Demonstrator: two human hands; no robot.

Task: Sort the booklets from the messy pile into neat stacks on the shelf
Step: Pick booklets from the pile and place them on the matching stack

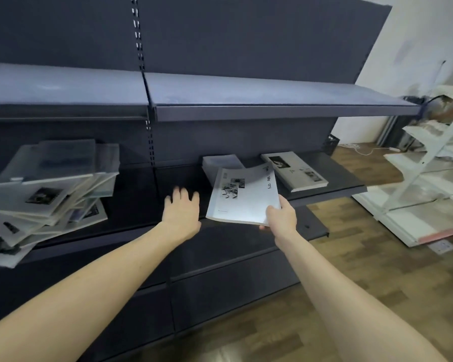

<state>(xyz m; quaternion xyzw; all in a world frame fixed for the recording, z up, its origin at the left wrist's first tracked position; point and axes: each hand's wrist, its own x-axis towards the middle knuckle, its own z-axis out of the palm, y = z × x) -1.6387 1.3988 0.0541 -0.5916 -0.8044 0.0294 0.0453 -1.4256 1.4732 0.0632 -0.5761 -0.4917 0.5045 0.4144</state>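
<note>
Both hands reached toward a dark shelf (pixel 141 210) as seen from the head camera. At right, the right hand (pixel 281 216) pinched the near corner of a white booklet (pixel 242 195), thumb on the cover and fingers underneath, holding it tilted over the shelf's front edge. Beside it, the left hand (pixel 181 210) lay palm down with fingers spread and relaxed, holding nothing; whether it touched the shelf surface could not be told. Just beyond the held booklet, partly covered by it, a low stack (pixel 221 162) of pale booklets lay flat on the shelf, and farther to the right of the right hand sat a second stack (pixel 294 171), its top cover showing small dark photographs. Well to the left of the left hand, a messy pile (pixel 47 189) of booklets sprawled at mixed angles, some overhanging the shelf edge. Above both hands ran an upper shelf (pixel 246 90) of the same dark unit. Past the right hand, a white rack (pixel 434 163) stood on a wood-patterned floor (pixel 351 257)
</note>
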